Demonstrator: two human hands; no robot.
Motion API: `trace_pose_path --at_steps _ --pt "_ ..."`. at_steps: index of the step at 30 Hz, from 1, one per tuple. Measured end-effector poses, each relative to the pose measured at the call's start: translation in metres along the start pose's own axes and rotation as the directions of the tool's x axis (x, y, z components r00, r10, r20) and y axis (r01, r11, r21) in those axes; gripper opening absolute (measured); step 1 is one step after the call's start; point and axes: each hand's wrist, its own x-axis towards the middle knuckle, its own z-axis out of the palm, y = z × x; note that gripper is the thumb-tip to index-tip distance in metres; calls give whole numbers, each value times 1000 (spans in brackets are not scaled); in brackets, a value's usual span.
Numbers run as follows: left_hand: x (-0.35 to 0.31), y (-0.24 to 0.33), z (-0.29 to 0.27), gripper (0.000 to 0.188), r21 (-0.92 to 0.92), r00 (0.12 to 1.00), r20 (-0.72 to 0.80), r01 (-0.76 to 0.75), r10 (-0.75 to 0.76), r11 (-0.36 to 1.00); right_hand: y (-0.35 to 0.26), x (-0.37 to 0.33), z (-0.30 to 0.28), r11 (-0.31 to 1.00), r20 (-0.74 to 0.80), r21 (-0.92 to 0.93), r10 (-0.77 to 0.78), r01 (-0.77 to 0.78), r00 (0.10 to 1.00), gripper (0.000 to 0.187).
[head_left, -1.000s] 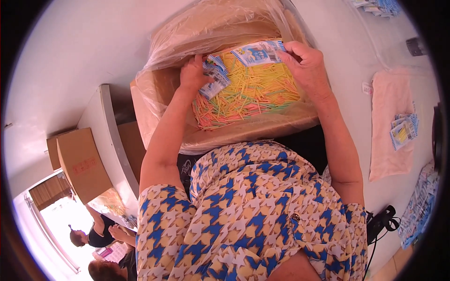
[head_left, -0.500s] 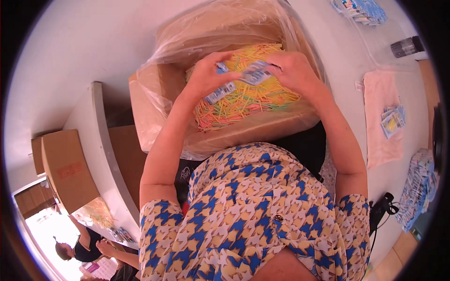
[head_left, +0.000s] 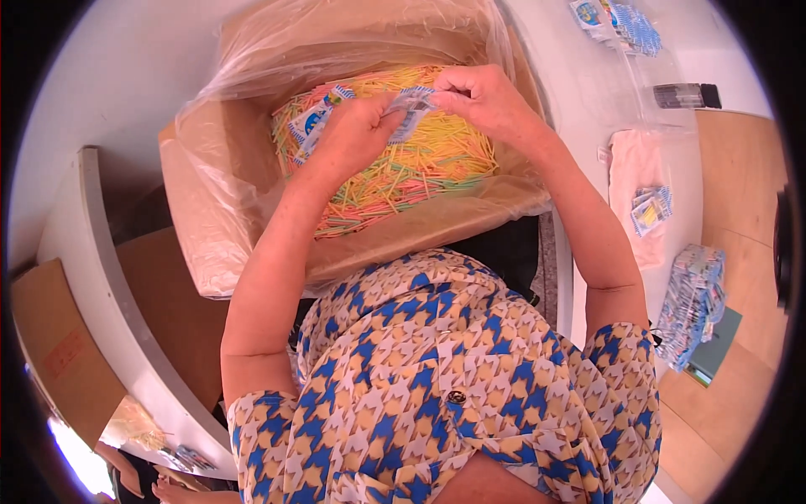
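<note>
My left hand point(head_left: 357, 130) and my right hand point(head_left: 483, 99) pinch a small clear packet with blue-and-white edging point(head_left: 411, 112) between them, above an open cardboard box. My right fingertips are at its upper right end, my left fingers at its lower left. Beyond my left hand show more blue-and-white packets point(head_left: 312, 123); whether that hand also holds them or they lie on the contents, I cannot tell. Thin yellow, pink and green sticks point(head_left: 437, 160) fill the box point(head_left: 227, 160), which is lined with clear plastic.
On the white table at right, a pink cloth point(head_left: 625, 164) carries a few packets point(head_left: 651, 210). A clear tray of packets point(head_left: 634, 29) and a dark-lidded jar point(head_left: 684, 96) lie farther back. Bundled packets point(head_left: 693, 302) sit nearer. Another carton point(head_left: 63, 353) and a person's arm point(head_left: 122, 466) appear at left.
The view has shifted, so the box sits farther left. My hands have drawn closer together, and my left fingers, spread before, are now closed on the packet.
</note>
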Motion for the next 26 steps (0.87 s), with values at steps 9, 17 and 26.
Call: trace_pose_path --at_steps 9,17,26 --pt "18 21 16 18 -561 971 -200 -3 -131 828 96 -19 42 866 253 -500 112 31 961 16" --pt "23 22 22 18 -677 979 -111 53 -173 734 106 -19 62 831 289 -554 141 45 947 19" --pt "16 14 22 20 -653 976 -45 132 -212 746 112 -25 79 828 333 -552 106 103 937 21"
